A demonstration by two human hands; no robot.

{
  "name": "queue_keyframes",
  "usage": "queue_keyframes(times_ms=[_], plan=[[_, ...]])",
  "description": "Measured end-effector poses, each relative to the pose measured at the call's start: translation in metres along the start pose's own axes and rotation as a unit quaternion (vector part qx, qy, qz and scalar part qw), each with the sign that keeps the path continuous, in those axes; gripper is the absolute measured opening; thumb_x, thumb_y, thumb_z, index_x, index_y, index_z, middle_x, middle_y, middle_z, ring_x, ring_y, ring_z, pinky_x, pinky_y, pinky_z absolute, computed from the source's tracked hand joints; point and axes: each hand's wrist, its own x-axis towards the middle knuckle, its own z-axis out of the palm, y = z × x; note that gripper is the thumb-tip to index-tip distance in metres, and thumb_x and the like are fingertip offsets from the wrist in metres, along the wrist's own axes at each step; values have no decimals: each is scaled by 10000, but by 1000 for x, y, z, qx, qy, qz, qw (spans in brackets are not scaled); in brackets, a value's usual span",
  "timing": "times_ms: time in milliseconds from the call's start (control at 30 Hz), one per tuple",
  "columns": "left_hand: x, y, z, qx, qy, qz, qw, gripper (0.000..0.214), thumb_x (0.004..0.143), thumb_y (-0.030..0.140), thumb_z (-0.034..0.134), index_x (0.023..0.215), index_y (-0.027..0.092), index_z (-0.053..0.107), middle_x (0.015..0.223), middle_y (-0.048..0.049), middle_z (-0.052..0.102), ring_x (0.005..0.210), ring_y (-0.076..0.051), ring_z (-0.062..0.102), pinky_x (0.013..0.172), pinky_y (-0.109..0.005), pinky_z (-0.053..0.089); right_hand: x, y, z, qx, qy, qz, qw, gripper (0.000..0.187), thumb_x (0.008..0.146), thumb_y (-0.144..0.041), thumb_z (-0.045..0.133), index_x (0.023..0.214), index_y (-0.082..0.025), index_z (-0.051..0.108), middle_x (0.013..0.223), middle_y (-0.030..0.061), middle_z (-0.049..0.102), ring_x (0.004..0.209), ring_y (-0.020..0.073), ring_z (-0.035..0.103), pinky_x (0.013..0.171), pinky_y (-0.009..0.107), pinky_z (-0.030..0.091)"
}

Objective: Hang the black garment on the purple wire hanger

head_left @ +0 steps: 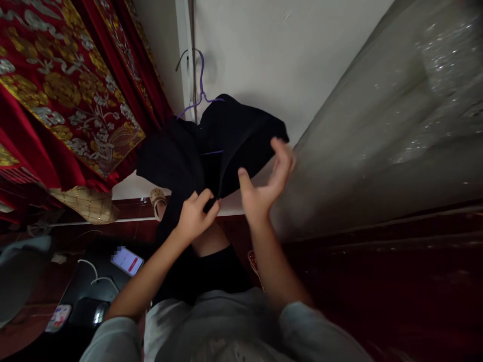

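A black garment, perhaps a shirt or jacket, hangs on a purple hanger hooked at a white upright pole. Its front is parted, and part of the hanger's lower bar shows in the gap. My left hand is closed at the lower front edge, pinching the cloth between thumb and fingers. To the right, my right hand is slightly blurred, thumb and fingers spread apart beside the lifted right panel. Its fingertips overlap the panel's outer edge; whether they touch it I cannot tell.
Red embroidered cloth hangs at the left. A lit phone and a white cable lie on a dark surface at lower left. Clear plastic sheeting covers the right side. A beige clog is on a foot below the garment.
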Motion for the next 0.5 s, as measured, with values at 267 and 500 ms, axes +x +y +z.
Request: queue_keyframes(times_ms=[267, 500], plan=[[0, 23, 20, -154, 113, -92, 977, 199, 1020, 358, 552, 1197, 273, 520, 1057, -84, 679, 816, -200, 677, 714, -367, 580, -115, 18, 16, 340, -262, 230, 873, 303, 885, -515, 659, 1099, -300, 676, 996, 62, 716, 973, 294, 696, 867, 448, 586], [13, 18, -10, -165, 156, -50, 973, 147, 1032, 299, 603, 1080, 230, 724, 975, -43, 734, 767, -145, 650, 714, -289, 535, -96, 5, 0, 339, -317, 257, 848, 354, 880, -516, 710, 757, -186, 674, 683, 2, 575, 642, 147, 510, 595, 274, 428]])
